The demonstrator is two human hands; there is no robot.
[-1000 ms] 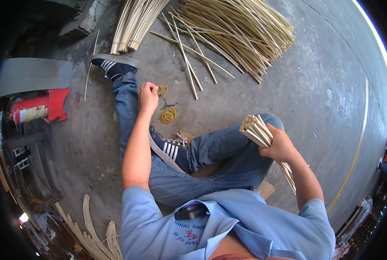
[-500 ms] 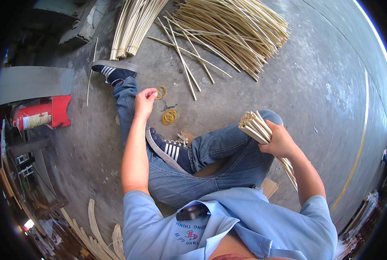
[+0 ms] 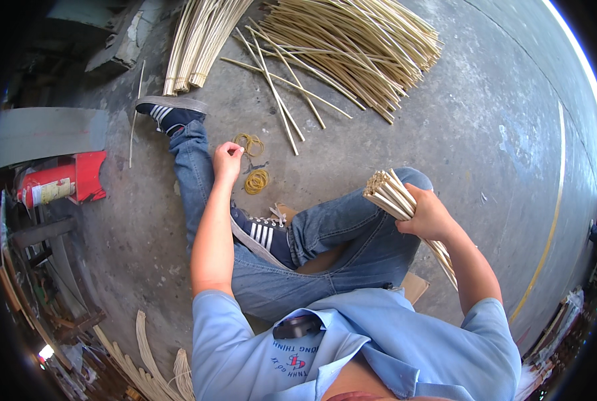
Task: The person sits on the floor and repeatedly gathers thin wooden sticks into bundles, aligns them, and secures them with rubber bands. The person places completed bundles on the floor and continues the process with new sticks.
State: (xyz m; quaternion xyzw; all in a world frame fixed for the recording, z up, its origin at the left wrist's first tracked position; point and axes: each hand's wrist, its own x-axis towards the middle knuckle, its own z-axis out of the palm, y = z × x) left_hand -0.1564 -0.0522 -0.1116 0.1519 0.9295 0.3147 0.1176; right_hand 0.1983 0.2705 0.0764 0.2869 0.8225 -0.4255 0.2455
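Note:
My right hand point(image 3: 426, 212) is wrapped round a bundle of thin pale wooden sticks point(image 3: 386, 194), whose cut ends point forward above my bent knee. The bundle's lower part runs back under my right forearm. My left hand point(image 3: 228, 160) is low over the floor, thumb and fingers pinched together at the edge of some loose yellow rubber bands point(image 3: 251, 143). What lies between the fingertips is too small to make out. Slightly nearer to me, a round heap of yellow rubber bands point(image 3: 256, 181) lies on the concrete.
A big pile of loose sticks point(image 3: 352, 53) lies ahead, with several strays beside it. Tied stick bundles point(image 3: 201, 47) rest beyond my outstretched shoe point(image 3: 171, 113). A red cylinder point(image 3: 48, 187) is at the left. Curved pale strips point(image 3: 141, 354) lie at lower left.
My left hand has drawn slightly back toward me from the loose rubber bands, which look more spread out. My right hand still grips the sticks, almost unmoved. The view has shifted slightly.

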